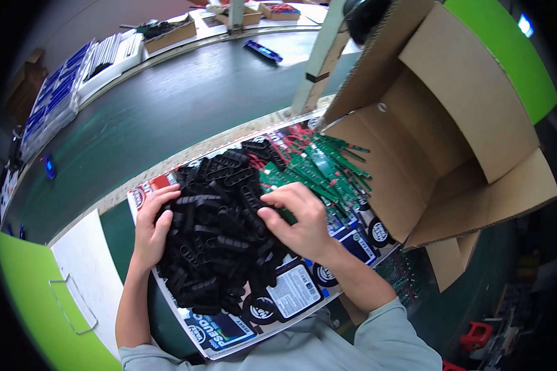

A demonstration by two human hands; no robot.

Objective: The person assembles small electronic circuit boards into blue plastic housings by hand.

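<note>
A large heap of small black plastic housings (pixel 220 241), ribbed and elongated, lies before me on a printed cardboard sheet (pixel 143 188). My left hand (pixel 151 229) rests at the heap's left edge, fingers curved and the thumb held apart. Over on the other side, my right hand (pixel 300 222) is at the border between the black pieces and a pile of narrow green circuit boards (pixel 319 167) with red wires. Its thumb and forefinger stand apart, with nothing visible between them; its other fingers are partly hidden.
An open brown cardboard box (pixel 408 161) lies tilted at the right. Beyond the sheet runs a dark green conveyor belt (pixel 185 93), carrying blue devices (pixel 263 51). A pale post (pixel 319 74) rises by the box. White trays (pixel 108 59) and small cartons (pixel 170 34) line the far side.
</note>
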